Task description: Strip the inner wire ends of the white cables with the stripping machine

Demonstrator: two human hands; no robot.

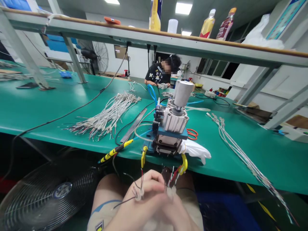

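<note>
Both hands are close together over the lap, just below the bench edge. My left hand (144,199) has its fingers curled round a white cable end (139,194), from which thin dark and red wires fan out. My right hand (174,208), blurred, is closed on another white cable end (171,192) with red, white and black wires pointing up. The rest of each cable is hidden by the hands. Right ahead on the bench stands a pneumatic press (172,128) with a silver cylinder, and yellow clips (143,156) hang at its front.
A bundle of white cables (108,115) lies left of the press, beside a steel ruler (133,125). Longer cables (240,154) hang over the green bench's right edge. A white glove (196,151) touches the press. A floor fan (62,191) stands lower left. A person (160,73) sits opposite.
</note>
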